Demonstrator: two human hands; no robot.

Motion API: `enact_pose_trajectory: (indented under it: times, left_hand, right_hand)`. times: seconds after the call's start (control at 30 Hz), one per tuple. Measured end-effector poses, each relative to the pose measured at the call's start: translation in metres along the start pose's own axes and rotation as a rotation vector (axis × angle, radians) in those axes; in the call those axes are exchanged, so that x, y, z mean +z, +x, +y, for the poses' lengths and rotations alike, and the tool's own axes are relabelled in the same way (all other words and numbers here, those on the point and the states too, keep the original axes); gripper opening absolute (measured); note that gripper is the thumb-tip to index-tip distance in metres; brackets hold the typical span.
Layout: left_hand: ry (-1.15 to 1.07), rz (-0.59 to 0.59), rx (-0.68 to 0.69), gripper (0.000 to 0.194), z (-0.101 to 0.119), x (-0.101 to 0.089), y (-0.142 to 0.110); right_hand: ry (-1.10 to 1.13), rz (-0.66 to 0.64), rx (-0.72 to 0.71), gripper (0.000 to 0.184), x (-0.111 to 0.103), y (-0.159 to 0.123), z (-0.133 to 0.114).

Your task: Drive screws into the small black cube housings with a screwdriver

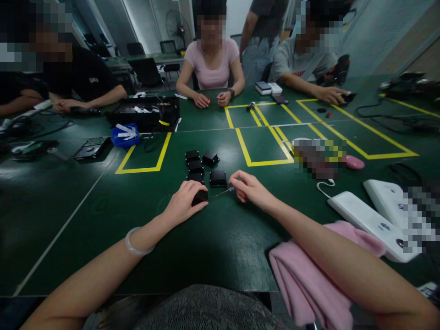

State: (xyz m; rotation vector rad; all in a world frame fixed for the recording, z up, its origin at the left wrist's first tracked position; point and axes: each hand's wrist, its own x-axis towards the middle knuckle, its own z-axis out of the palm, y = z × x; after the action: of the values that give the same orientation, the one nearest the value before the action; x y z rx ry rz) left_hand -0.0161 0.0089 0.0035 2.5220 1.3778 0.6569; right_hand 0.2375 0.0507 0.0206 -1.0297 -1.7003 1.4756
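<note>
My left hand (pixel 185 200) is closed around a small black box (pixel 200 197) on the green table, thumb along its near side and fingers over its top. My right hand (pixel 250 188) pinches the clear handle of a thin screwdriver (pixel 222 194). Its slim shaft points left at the box, and the tip reaches the box's right side; whether it touches a screw is too small to tell. Just beyond my hands sit several similar boxes, among them a black box (pixel 217 178) near the screwdriver and another black box (pixel 211 158) turned at an angle.
A blue tray (pixel 117 140) with white strips and a black bin (pixel 118 120) stand at the back left. Pink cloth (pixel 299 270) lies under my right forearm, beside a white power bank-like device (pixel 364 220). Several people sit across the table (pixel 220 256).
</note>
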Motion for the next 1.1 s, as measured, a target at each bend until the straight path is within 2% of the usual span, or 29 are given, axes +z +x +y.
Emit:
enact_pose_trajectory:
  times: [0.27,0.47,0.63,0.83,1.1]
  left_hand:
    - [0.001,-0.001,-0.005,0.028,0.0000,0.0000,-0.0002]
    - [0.001,0.008,0.011,0.027,0.0004,0.0001,-0.0004]
    - [0.008,0.000,-0.001,0.027,0.0003,-0.0005,-0.0005]
    - [0.012,-0.012,-0.005,0.028,0.0014,-0.0013,0.0002]
    - [0.005,-0.013,-0.016,0.028,0.0006,-0.0003,0.0004]
  right_hand:
    - [-0.013,0.000,-0.036,0.016,0.0004,-0.0005,-0.0012]
    - [-0.063,0.004,-0.003,0.020,0.0005,-0.0005,-0.0014]
    - [-0.037,0.003,-0.049,0.018,0.0004,0.0002,0.0007]
    - [-0.039,0.005,-0.008,0.021,0.0006,-0.0004,0.0001]
    - [-0.041,0.013,-0.021,0.018,0.0004,-0.0005,-0.0010]
